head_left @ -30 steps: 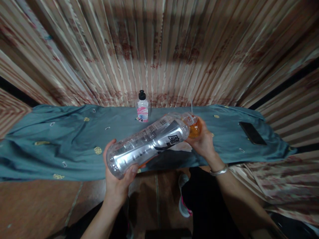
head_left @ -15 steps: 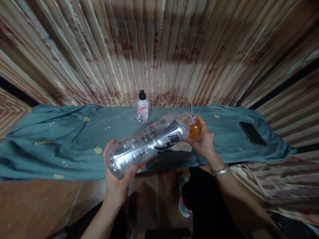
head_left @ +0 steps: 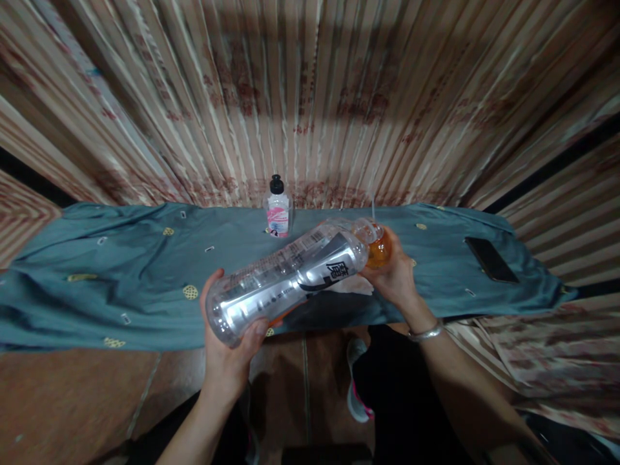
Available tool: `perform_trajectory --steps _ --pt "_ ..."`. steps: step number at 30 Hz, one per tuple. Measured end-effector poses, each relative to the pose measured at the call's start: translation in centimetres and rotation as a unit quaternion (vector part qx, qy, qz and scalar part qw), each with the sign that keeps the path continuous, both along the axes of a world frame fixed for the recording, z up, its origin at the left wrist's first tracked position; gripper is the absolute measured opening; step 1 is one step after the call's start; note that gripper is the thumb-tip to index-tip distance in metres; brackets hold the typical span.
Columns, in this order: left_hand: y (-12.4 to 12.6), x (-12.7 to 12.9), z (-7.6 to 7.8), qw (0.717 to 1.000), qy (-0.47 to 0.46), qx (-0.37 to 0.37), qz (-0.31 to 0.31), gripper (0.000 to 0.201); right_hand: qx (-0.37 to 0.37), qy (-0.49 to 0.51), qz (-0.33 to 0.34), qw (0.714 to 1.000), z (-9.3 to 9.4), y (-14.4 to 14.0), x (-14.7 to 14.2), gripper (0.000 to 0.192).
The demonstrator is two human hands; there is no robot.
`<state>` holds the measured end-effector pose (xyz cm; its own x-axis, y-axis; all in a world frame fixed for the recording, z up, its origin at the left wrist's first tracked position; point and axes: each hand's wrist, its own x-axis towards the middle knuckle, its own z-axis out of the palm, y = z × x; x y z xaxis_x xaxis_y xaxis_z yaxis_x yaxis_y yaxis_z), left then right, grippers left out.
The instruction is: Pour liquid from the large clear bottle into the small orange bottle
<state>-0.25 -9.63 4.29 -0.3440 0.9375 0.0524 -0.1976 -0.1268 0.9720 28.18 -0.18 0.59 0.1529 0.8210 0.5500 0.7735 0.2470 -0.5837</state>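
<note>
My left hand (head_left: 232, 355) is wrapped round the base end of a large clear plastic bottle (head_left: 285, 284) with a silver label and black characters. The bottle slants across the table, its neck end up and to the right. There it meets a small clear container of orange liquid (head_left: 378, 248), which my right hand (head_left: 394, 271) grips from the right side. Whether the bottle's mouth touches the container I cannot tell. Below the bottle a white sheet, perhaps tissue (head_left: 356, 285), shows in part, and a strip of something orange peeks out near my left thumb.
A small clear bottle with black cap and pink label (head_left: 278, 210) stands at the back of the table. To the right lies a black phone (head_left: 491, 259). A teal patterned cloth (head_left: 145, 278) covers the table. Behind hangs a striped curtain (head_left: 300, 97).
</note>
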Motion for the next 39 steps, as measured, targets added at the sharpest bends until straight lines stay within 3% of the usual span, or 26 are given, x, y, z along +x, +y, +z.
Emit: perform_trajectory --steps 16,26,33,39 --pt "-0.02 0.26 0.18 1.000 -0.006 0.001 0.008 0.117 -0.017 -0.001 -0.011 1.000 -0.05 0.02 0.11 0.090" --pt "-0.22 0.16 -0.03 1.000 -0.016 -0.005 -0.016 0.106 -0.009 -0.013 -0.007 1.000 -0.33 0.12 0.22 0.090" --pt "-0.38 0.32 0.41 0.999 -0.031 -0.015 -0.020 0.120 -0.005 -0.017 -0.013 1.000 -0.06 0.11 0.19 0.087" --pt "-0.32 -0.13 -0.40 0.999 0.015 -0.018 -0.024 0.127 -0.005 -0.014 -0.012 1.000 -0.02 0.11 0.26 0.089"
